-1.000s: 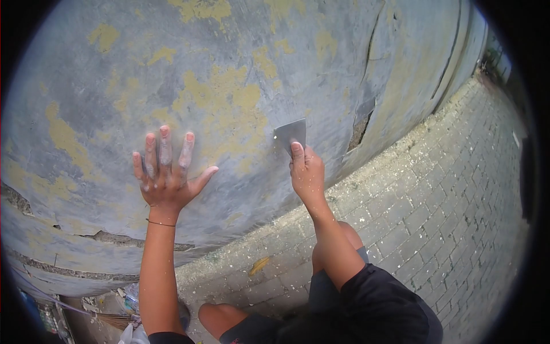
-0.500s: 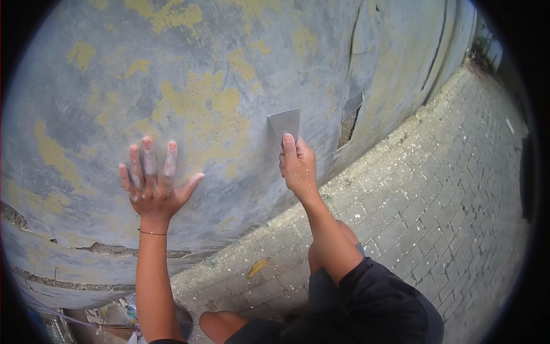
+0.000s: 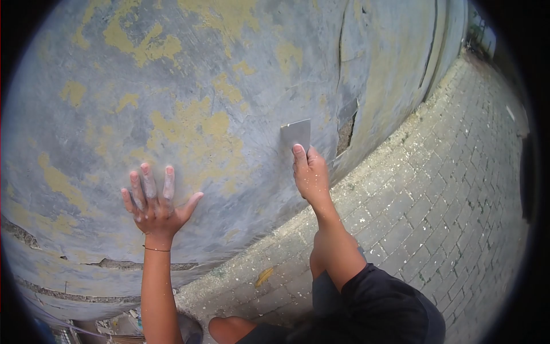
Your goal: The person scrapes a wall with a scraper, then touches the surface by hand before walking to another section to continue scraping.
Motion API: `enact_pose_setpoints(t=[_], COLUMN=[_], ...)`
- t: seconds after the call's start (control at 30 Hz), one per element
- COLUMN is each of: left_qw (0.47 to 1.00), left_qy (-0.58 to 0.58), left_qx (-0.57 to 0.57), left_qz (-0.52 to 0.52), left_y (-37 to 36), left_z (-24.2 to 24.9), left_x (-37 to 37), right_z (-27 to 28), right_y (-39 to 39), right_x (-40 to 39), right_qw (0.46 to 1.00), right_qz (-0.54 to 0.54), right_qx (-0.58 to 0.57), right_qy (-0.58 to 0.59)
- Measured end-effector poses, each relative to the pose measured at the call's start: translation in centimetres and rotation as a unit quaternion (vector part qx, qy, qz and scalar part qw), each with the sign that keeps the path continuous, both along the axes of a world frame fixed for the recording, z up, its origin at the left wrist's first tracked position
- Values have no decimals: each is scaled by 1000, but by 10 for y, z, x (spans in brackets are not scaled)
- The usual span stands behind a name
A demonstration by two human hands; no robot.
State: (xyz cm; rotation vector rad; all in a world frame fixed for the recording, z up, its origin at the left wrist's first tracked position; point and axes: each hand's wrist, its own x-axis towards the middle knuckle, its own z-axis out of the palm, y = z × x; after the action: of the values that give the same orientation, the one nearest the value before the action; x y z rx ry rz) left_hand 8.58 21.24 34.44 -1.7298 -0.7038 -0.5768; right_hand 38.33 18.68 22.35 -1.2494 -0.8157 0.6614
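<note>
Scraper (image 3: 296,132) gripped by right hand (image 3: 311,176) has shifted toward the hole (image 3: 345,134) right of centre, putting grey wall (image 3: 263,146) at its edge; left hand (image 3: 157,215) spreads wide.

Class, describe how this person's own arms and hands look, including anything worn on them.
Both the left hand and right hand are ungloved. Whitish dust coats the left fingers, and small pale specks dot the right hand. A thin, dark bracelet circles the left wrist. The right upper arm has a dark short sleeve; no left sleeve shows.
</note>
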Motion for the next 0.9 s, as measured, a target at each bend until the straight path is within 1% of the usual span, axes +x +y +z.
enact_pose_setpoints(t=[0.13, 0.2, 0.27, 0.37, 0.47, 0.53, 0.6, 0.67, 0.7, 0.83, 0.9], left_qw=[1000, 1000, 1000, 1000, 1000, 1000, 1000, 1000, 1000, 1000, 1000], left_qy=[2, -3, -4, -2, -15, -20, -17, -4, -5, 1, -1], left_qx=[-3, -2, -9, -6, -1, 1, -11, -2, 1, -2, -8], left_qz=[5, 5, 6, -2, 12, 14, 16, 6, 6, 5, 5], left_y=[-2, -3, -3, -2, -1, 0, -3, -2, -3, -1, -2], left_z=[-2, 1, -1, -1, -4, -2, -4, -1, 0, 1, -3], left_x=[-2, -3, -2, -3, -3, -1, -2, -2, -1, -2, -3], right_z=[16, 25, 28, 18, 7, 20, 29, 7, 6, 13, 21], right_y=[-8, -21, -13, -14, -13, -10, -12, -10, -9, -13, -16], right_x=[-3, -5, -4, -5, -9, -7, -3, -7, -10, -11, -6], right_qw=[1000, 991, 991, 990, 990, 991, 988, 990, 991, 989, 984], right_qz=[5, 56, 52, 55, 56, 46, 59, 48, 37, 44, 67], right_qx=[5, -37, -26, -24, -15, -6, 0, -3, 3, -9, -14], right_qy=[17, 119, 119, 126, 127, 125, 143, 135, 127, 139, 165])
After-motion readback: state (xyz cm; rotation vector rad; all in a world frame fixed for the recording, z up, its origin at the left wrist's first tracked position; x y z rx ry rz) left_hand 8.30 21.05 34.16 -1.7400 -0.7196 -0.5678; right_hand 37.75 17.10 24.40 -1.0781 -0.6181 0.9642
